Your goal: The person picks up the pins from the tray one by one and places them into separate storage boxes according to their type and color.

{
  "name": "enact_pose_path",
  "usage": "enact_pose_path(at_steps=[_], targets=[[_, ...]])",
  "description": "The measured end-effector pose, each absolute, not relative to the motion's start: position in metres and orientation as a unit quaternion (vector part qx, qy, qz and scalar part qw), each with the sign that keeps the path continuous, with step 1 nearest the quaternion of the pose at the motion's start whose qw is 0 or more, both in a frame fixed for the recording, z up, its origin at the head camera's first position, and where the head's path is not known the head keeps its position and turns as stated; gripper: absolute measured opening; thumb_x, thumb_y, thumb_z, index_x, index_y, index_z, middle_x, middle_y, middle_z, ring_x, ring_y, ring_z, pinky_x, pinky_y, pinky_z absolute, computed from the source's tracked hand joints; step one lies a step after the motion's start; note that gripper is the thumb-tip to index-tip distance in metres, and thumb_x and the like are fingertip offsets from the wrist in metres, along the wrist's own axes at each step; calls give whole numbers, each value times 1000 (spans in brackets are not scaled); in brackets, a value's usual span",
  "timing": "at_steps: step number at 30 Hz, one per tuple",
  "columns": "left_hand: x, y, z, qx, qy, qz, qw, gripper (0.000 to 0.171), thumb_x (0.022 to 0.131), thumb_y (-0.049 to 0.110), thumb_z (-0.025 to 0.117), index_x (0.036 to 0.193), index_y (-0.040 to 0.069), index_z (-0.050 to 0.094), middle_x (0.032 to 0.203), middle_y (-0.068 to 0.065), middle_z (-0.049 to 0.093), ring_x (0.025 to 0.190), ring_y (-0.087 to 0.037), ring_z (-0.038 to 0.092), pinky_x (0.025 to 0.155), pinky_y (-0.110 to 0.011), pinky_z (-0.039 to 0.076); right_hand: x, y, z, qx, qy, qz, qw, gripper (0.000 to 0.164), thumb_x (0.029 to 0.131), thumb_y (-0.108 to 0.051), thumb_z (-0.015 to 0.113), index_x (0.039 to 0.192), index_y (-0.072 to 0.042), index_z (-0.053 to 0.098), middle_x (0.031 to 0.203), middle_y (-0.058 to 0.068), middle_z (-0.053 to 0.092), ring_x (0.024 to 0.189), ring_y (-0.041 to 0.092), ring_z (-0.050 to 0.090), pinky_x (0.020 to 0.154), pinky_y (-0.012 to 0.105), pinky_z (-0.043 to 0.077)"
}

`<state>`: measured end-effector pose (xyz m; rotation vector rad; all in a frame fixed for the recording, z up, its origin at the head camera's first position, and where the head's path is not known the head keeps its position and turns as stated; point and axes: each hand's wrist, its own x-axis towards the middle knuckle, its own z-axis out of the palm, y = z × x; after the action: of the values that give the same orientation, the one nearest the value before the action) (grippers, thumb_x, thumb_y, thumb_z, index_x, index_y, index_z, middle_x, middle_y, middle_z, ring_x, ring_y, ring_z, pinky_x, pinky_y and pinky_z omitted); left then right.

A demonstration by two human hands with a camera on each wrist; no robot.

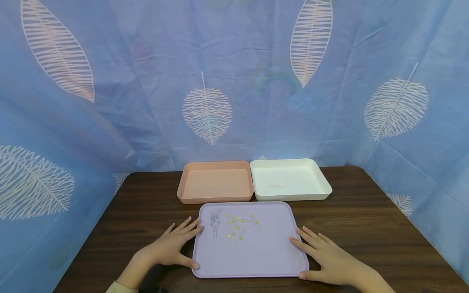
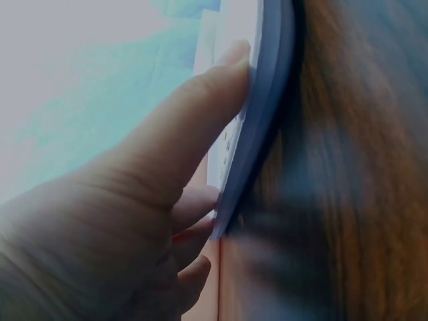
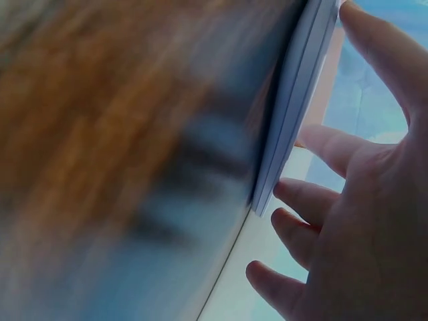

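Note:
A lilac tray (image 1: 253, 256) lies on the table near the front. Silver safety pins (image 1: 214, 219) are bunched at its upper left, with several yellow-headed safety pins (image 1: 237, 228) scattered to their right. Spread fingers of my left hand (image 1: 169, 247) touch the tray's left edge, thumb near the front corner. On the opposite side, my right hand (image 1: 331, 259) rests its fingertips on the right rim. Both wrist views show the tray's side wall (image 2: 271, 80) beside extended fingers. Neither hand holds a pin.
Behind the lilac tray stand a pink tray (image 1: 216, 183) and a white tray (image 1: 291, 179), side by side. The table (image 1: 146, 203) is dark wood. A blue leaf-patterned cloth (image 1: 157, 106) hangs around the back and sides.

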<state>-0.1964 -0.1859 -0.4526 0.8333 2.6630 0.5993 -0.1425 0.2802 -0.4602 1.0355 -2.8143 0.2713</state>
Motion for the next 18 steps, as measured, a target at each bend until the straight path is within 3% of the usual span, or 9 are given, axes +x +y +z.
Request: enact_pose_path(at_steps=[2,5,8,18], targets=[[-197,-186,-452,289,923,210,144,105,71,67,72,153,15,33,164,-8,18,151,-40,10,108,-78,6,-143,280,-459,341,-933,94,60,76,85,-63,61,149,-25,42,151,13,45,145,-12,-4,93,64,43],[-198,-185,-450,286,924,213,140,104,70,67,73,152,15,35,164,-8,19,152,-39,10,109,-77,5,-143,279,-457,338,-934,101,55,75,85,-63,61,148,-26,43,150,14,46,151,11,17,94,65,42],[-199,-186,-447,286,925,214,132,103,70,68,73,151,15,38,162,-8,25,151,-39,12,110,-76,6,-144,277,-454,334,-936,99,53,75,85,-63,62,148,-26,43,148,13,48,139,29,39,95,65,41],[-204,-188,-425,294,925,228,80,88,77,57,75,148,16,44,158,-10,34,150,-42,15,110,-76,7,-156,270,-435,350,-930,92,60,70,87,-61,60,145,-23,48,143,12,54,132,39,48,97,62,45]])
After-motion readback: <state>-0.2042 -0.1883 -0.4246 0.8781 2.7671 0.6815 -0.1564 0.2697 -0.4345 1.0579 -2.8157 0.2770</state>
